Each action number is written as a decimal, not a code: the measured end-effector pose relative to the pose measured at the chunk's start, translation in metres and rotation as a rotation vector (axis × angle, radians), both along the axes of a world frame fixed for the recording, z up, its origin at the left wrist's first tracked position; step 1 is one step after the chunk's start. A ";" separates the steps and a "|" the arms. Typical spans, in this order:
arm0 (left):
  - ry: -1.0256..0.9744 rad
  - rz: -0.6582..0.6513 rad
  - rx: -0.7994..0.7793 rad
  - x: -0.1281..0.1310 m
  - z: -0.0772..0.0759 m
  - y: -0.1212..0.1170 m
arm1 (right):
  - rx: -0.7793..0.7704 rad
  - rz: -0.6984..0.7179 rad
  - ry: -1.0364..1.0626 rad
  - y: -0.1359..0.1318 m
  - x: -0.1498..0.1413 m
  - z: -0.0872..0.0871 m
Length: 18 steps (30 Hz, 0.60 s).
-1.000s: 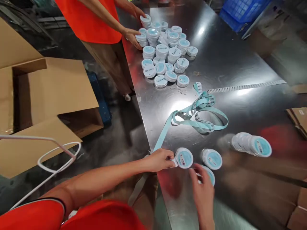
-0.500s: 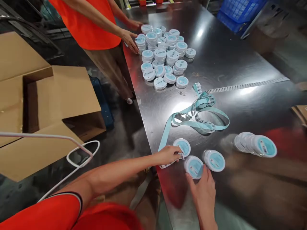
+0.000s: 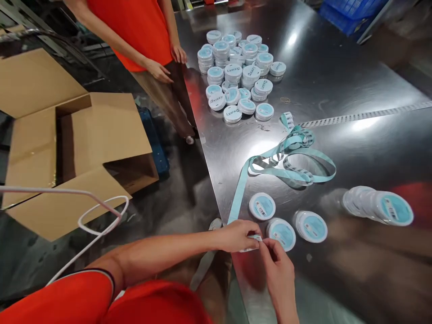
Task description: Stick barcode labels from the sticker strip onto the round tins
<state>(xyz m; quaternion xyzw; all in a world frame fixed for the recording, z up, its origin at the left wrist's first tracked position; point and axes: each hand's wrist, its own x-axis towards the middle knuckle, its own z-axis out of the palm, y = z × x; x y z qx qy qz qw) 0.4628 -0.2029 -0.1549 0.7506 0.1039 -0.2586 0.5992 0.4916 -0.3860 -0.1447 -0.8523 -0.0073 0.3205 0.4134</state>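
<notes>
Box [image 3: 91,130] at far left, flaps spread wide! Next along, a co-worker [image 3: 131,31] stood beside the table [image 3: 324,76], just off the piled tubs [image 3: 232,72]. Then the close work: the left hand [image 3: 236,236] had its fingers pinched on a printed label strip [image 3: 257,237] at the table's near edge, a teal ribbon [image 3: 239,193] running down behind it. That strip looked light, limp and probably tacky, so its side edges seemed the place to grip. The right hand [image 3: 278,265] met it, thumb and forefinger at the strip's end; whether they gripped it, no telling! Just beyond sat three loose tubs [image 3: 281,234], likely smooth, best taken round the rim; farther right, a leaning stack [image 3: 378,204].
</notes>
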 end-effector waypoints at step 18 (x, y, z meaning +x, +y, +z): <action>-0.778 -0.489 0.538 -0.006 -0.049 -0.048 | -0.158 0.307 -0.160 -0.064 0.077 -0.015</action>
